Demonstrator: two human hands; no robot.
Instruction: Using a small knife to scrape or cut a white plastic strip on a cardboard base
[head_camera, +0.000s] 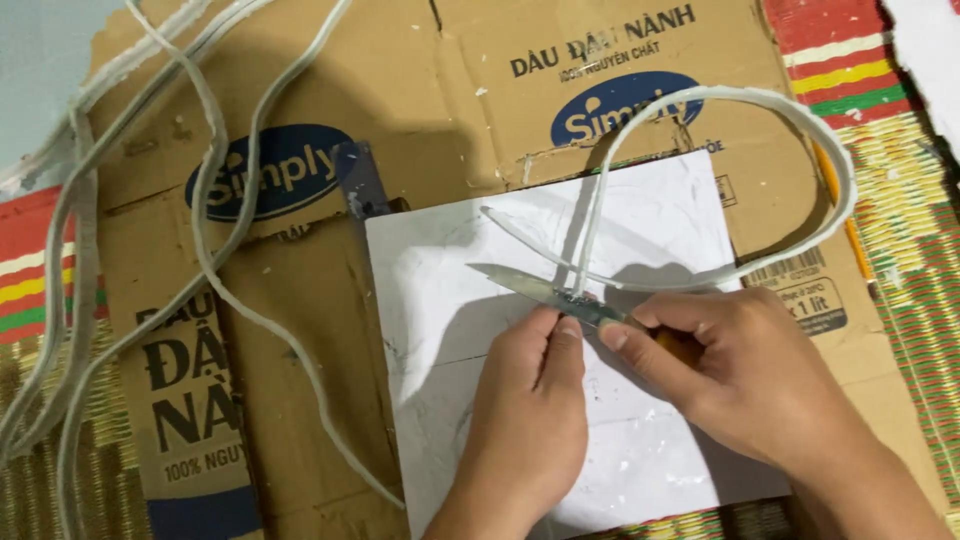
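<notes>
Two hands at work over a white sheet (450, 330). Left hand (530, 400) pinched on the ends of a white strip (780, 110), thumb and forefinger pressed together just below the knife (545, 290). Right hand (745, 375) closed around the knife's handle, blade pointing left past the left hand's fingertips, across the strip. Strip looped up and right of the right hand. More strips (70, 260) far left of the left hand, on cardboard (300, 380).

A thin white strip (760, 150) loops across the upper right of the frame, its ends meeting a knife blade (525, 285) at centre.
</notes>
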